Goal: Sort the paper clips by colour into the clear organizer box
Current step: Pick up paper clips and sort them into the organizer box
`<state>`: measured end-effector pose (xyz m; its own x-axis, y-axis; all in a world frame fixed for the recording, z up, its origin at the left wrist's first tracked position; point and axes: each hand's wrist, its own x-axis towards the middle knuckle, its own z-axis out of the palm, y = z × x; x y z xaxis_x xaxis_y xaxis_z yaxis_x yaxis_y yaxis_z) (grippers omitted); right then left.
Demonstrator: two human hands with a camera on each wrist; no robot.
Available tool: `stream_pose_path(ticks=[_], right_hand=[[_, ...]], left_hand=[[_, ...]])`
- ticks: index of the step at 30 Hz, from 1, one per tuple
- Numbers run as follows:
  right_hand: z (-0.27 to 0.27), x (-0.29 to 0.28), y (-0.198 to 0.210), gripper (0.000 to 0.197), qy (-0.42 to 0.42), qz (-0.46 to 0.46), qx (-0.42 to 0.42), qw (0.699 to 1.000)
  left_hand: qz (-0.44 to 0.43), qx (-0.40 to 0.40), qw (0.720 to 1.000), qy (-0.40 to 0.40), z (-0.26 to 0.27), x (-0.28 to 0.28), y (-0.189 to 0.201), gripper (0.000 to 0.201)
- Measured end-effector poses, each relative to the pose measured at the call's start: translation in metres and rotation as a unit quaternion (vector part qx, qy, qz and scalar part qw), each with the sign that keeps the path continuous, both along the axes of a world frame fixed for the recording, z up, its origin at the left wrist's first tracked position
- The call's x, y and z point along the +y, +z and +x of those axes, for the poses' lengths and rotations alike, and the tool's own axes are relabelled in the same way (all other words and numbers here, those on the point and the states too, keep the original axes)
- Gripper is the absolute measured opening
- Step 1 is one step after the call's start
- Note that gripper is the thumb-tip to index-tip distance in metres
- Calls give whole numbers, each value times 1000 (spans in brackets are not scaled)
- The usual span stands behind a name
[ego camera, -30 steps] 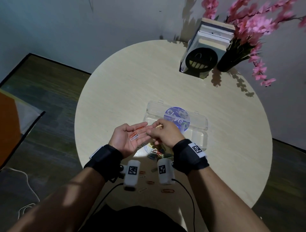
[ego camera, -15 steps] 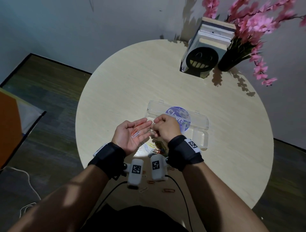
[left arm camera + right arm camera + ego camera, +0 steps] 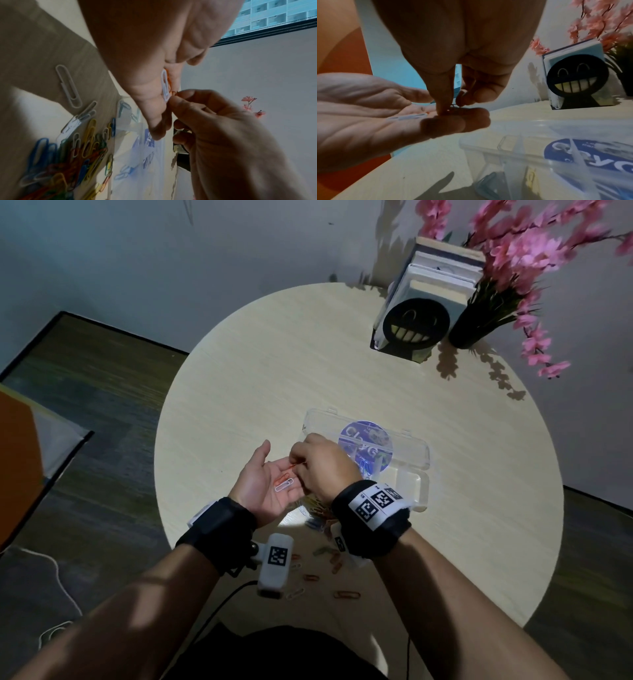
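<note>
My left hand (image 3: 265,482) lies palm up above the table, fingers straight. A white paper clip (image 3: 284,485) and an orange one (image 3: 285,476) rest on it; the white clip (image 3: 165,85) also shows in the left wrist view. My right hand (image 3: 303,465) hovers over the left fingers, thumb and forefinger (image 3: 444,106) pinching an orange-red paper clip (image 3: 297,466). The clear organizer box (image 3: 416,484) lies open just beyond, its lid bearing a round blue sticker (image 3: 364,445). A mixed pile of coloured clips (image 3: 72,150) sits under my wrists.
Several loose clips (image 3: 346,594) lie near the round table's front edge. A black smiley bookend with books (image 3: 416,323) and a dark vase of pink flowers (image 3: 469,332) stand at the back right. A grey clip (image 3: 68,86) lies apart from the pile.
My right hand has slid further over the left fingers and now pinches the orange-red clip there. The left palm stays up with the white clip on it.
</note>
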<state>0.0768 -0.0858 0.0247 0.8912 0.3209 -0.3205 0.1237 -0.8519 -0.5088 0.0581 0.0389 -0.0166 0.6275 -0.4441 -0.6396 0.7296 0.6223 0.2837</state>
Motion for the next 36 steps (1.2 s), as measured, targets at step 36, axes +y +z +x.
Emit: stream_pose_path(ticks=[36], right_hand=[[-20, -137, -32, 17, -324, -3, 72, 943]], left_hand=[[76, -26, 997, 6, -10, -46, 6, 78]])
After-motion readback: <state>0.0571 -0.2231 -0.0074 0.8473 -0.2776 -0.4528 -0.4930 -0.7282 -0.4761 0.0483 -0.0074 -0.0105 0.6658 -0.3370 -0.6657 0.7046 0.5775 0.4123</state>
